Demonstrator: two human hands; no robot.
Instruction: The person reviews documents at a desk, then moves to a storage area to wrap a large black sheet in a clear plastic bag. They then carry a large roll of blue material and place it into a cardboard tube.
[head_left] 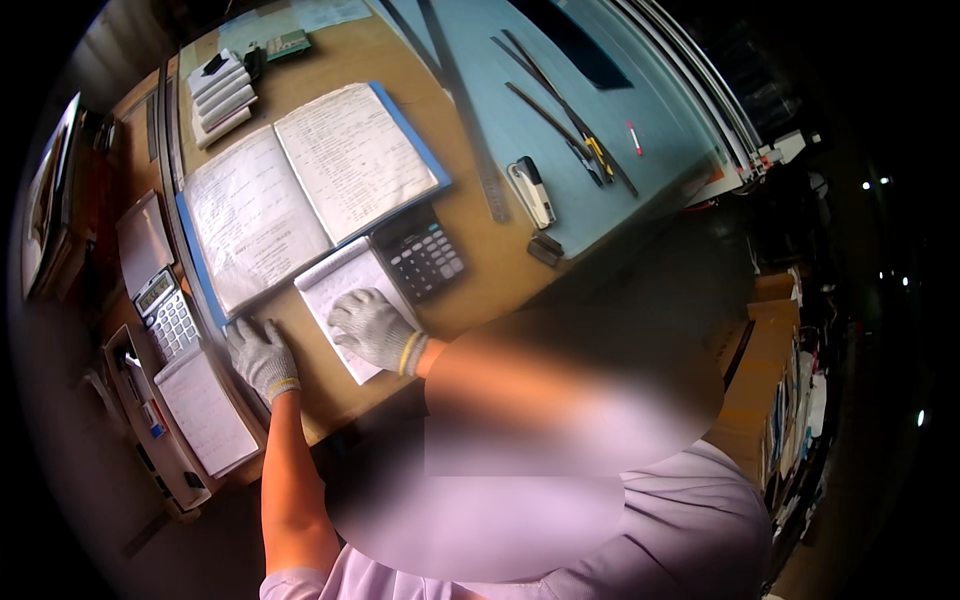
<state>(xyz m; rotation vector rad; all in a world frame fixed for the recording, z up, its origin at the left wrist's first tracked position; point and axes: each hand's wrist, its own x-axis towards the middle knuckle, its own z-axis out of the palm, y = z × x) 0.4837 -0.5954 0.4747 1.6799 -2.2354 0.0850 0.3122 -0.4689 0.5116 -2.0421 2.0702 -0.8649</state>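
Note:
Both my hands wear grey knitted gloves with yellow cuff bands. My left hand (pixel 263 358) rests on the brown table at the near left corner of an open ledger (pixel 255 215), fingers apart and fingertips by its edge. The ledger has handwritten pages and a blue cover. My right hand (pixel 373 330) lies over a small white notepad (pixel 345 272), its fingers slightly bent and spread on the paper. I see nothing held in either hand. Touching the notepad's right side is a black calculator (pixel 420 262) with grey keys.
A stapler (pixel 532 192), a dark small block (pixel 544 249), a metal ruler (pixel 485 165), a yellow-black cutter (pixel 597 152) and a red-white marker (pixel 635 138) lie to the right. At left are a silver calculator (pixel 168 315), another notepad (pixel 208 412) and stacked booklets (pixel 222 95).

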